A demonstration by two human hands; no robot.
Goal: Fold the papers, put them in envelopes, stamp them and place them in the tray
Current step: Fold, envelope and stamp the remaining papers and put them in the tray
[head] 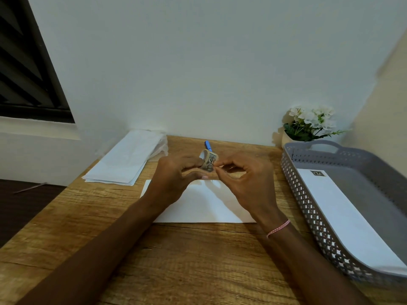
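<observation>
A white envelope (204, 205) lies flat on the wooden desk (176, 260), partly under my hands. My left hand (174, 175) holds a small roll of stamps (210, 160) just above the envelope's far edge. My right hand (246, 179) pinches the loose end of the roll with thumb and forefinger; a printed stamp faces me. A grey perforated tray (308, 208) stands at the right with a stamped white envelope (343, 216) inside. A stack of white papers and envelopes (125, 159) lies at the back left.
A blue pen (208, 145) lies behind the stamp roll, near the wall. A pot of white flowers (308, 126) stands behind the tray in the back right corner. The desk's left edge drops to a dark floor below a window.
</observation>
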